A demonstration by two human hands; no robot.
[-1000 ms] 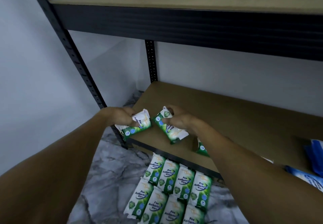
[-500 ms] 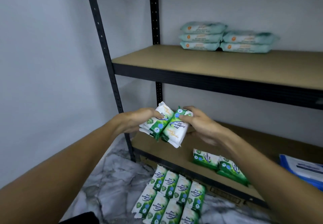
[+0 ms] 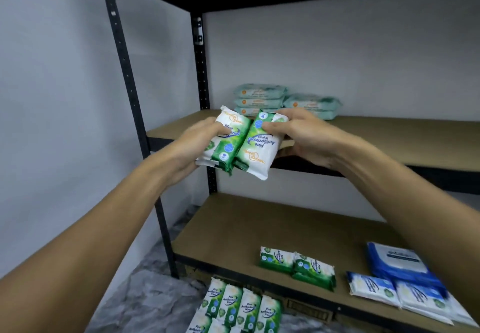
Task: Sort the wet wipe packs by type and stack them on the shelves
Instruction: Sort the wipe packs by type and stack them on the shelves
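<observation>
pine wipe packs (image 3: 259, 148), green-and-white, side by side, 1 label upside down

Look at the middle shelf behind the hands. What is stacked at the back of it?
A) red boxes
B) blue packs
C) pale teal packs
C: pale teal packs sit in two piles on the middle shelf; blue packs lie on the lower shelf, and the left hand and right hand grip green packs.

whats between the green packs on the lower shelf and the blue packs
Head view: only a bare strip of shelf board separates the green packs from the blue packs.
</observation>
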